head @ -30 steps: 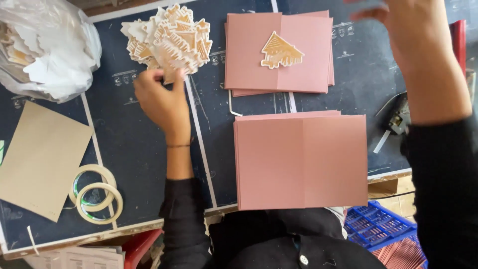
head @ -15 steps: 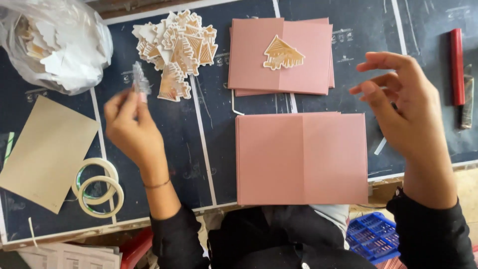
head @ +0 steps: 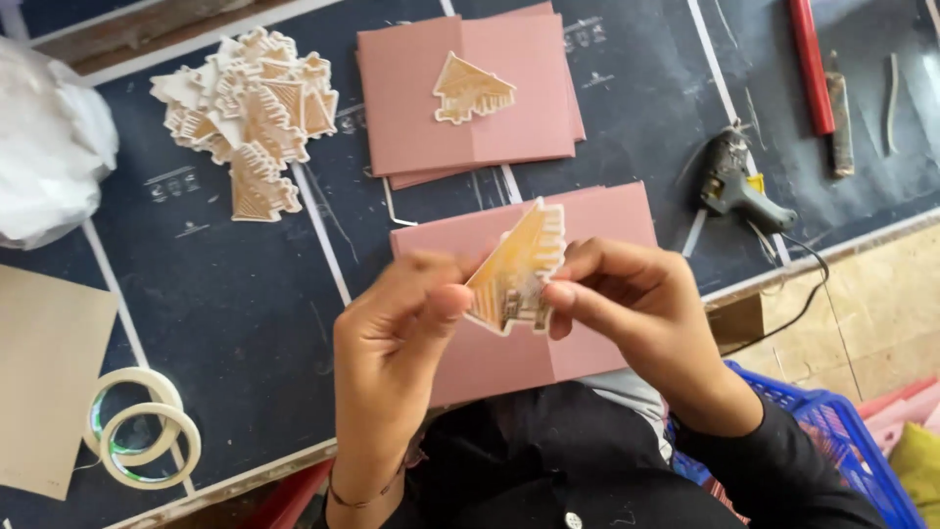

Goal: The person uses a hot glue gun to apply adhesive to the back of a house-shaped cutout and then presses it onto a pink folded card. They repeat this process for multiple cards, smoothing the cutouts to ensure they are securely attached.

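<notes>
Both the left hand [head: 392,323] and right hand [head: 636,304] pinch one house-shaped cutout [head: 517,269] by its edges, above a pink folded card [head: 607,220]. Its backing probably needs peeling before it is stuck down, which calls for a fingernail at the rim.

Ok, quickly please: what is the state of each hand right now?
Left hand: closed, pinching the left edge of the house-shaped paper cutout.
Right hand: closed, pinching the right edge of the same cutout.
</notes>
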